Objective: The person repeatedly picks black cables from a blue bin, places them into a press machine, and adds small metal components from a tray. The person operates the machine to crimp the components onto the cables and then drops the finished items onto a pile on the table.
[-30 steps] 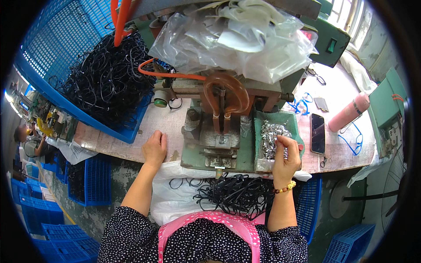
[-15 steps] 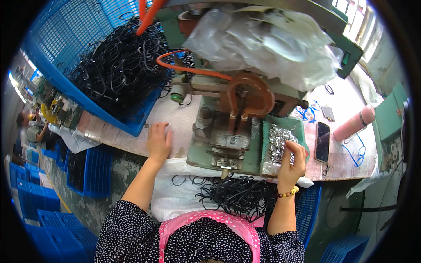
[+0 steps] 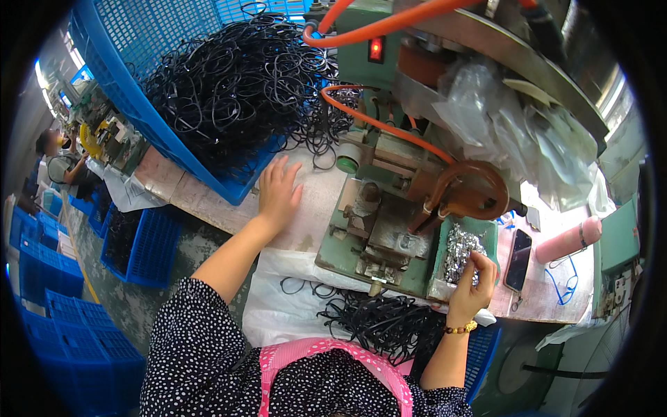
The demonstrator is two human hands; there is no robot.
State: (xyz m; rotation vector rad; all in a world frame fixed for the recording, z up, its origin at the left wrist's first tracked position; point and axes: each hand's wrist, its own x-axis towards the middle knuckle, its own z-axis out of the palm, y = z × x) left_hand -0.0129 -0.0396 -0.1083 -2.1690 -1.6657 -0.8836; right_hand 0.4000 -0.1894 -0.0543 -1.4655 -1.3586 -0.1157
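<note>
Open bench lies between the left hand, fingers spread by the edge of the blue basket, and the green press; right of centre, the right hand, fingertips narrowed, meets silvery pieces inside the green tray, hold unclear; the left reaches farther up than earlier.

Look at this floor, patchy grey-green, a yellow line running down the left; the worn, pale counter stretches across, and there's a bright window far right!

Pale workbench — blue crate, green-based press, dark phone, pink bottle atop
</note>
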